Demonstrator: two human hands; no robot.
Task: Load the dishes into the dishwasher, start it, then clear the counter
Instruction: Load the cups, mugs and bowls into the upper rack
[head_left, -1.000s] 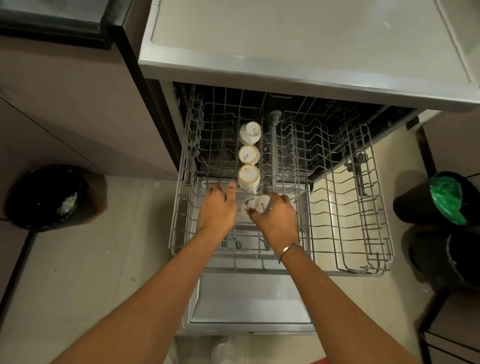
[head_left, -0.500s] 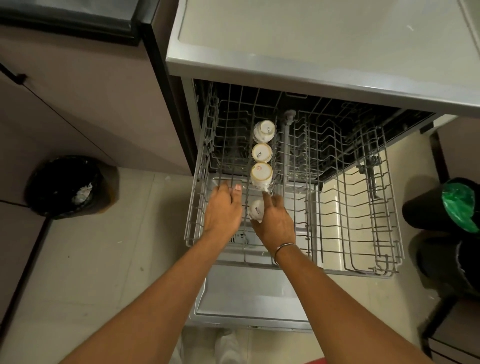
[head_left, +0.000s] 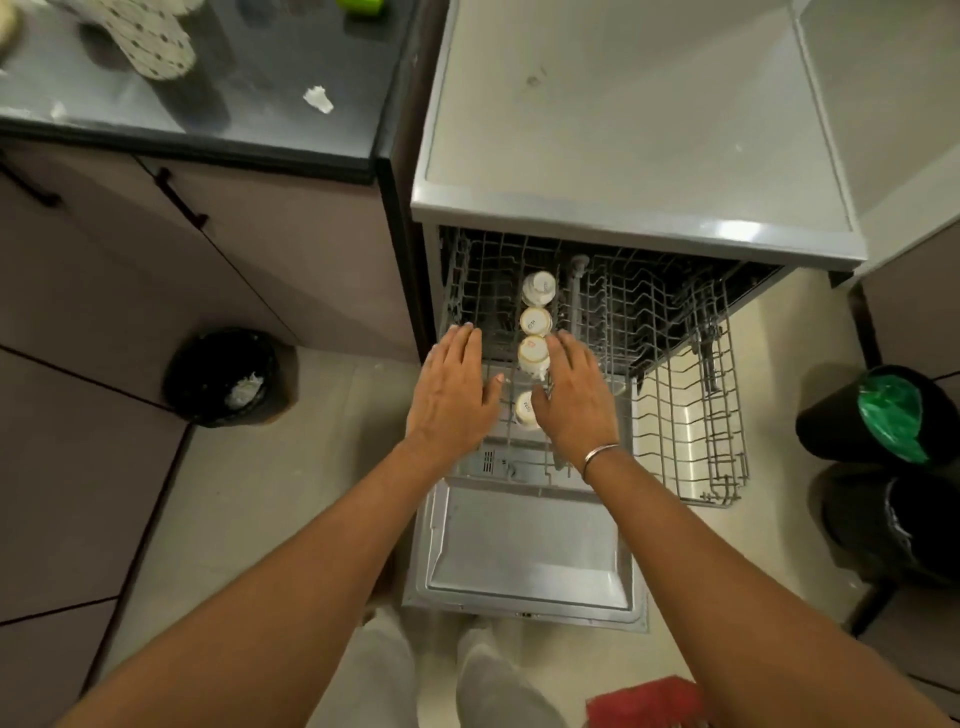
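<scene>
My left grip (head_left: 454, 395) and right grip (head_left: 574, 400) lie flat, fingers straight, over the grey wire rack (head_left: 691, 431). Between them runs a row of four round white cups (head_left: 535, 322), bottoms up; their printed marks are unreadable.

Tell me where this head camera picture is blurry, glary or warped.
Head view: the spotted object on the dark counter is smeared by blur. Glare streaks the front edge of the dishwasher. Wide-angle warping curves the counter's edge. The rack and cups are fairly sharp, though the cups' print is unreadable. Behind them the dishwasher's inside lies in deep shadow.
</scene>
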